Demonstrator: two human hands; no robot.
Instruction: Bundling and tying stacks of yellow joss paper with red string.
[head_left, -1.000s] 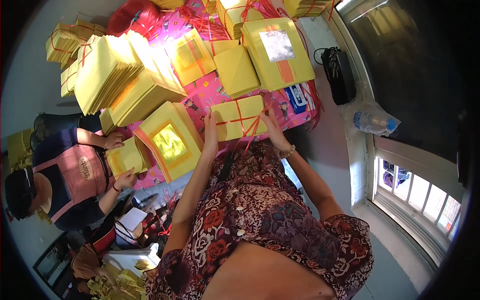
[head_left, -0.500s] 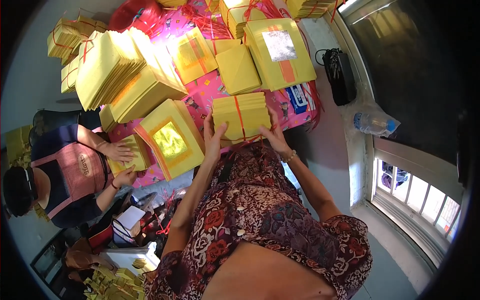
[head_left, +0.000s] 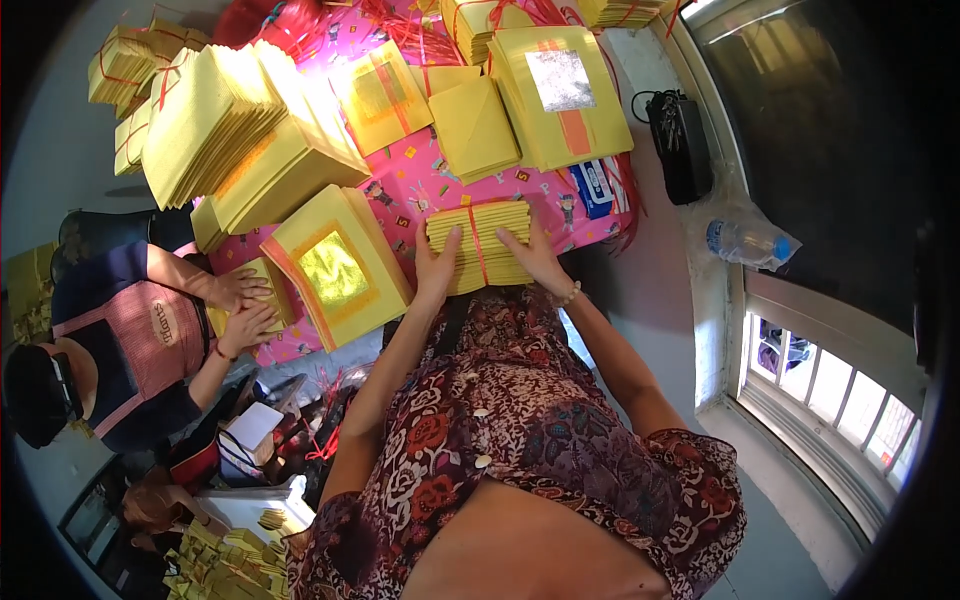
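A bundle of folded yellow paper [head_left: 505,262], with a red string round its middle, sits at the pink table's near edge in front of me. My left hand [head_left: 436,268] grips its left end, thumb on top. On the right end lies my right hand [head_left: 541,262], its thumb also over the top and the fingers along the side. The layered folds of the bundle face up. Just left of it stands a larger yellow stack with a shiny gold square [head_left: 335,268]. Beyond it lies a plain yellow stack [head_left: 474,138].
Tall yellow stacks [head_left: 215,120] rise at the left; another with a silver square [head_left: 562,82] stands far right. A blue-and-white packet [head_left: 594,190] lies by the table's right edge. At left, a co-worker's hands [head_left: 245,305] rest on a small stack. A bagged bottle [head_left: 745,243] is on the sill.
The bundle has tipped so its folded edges face up, and my hands have shifted their hold on its ends. The co-worker's lower hand has moved up onto their stack.
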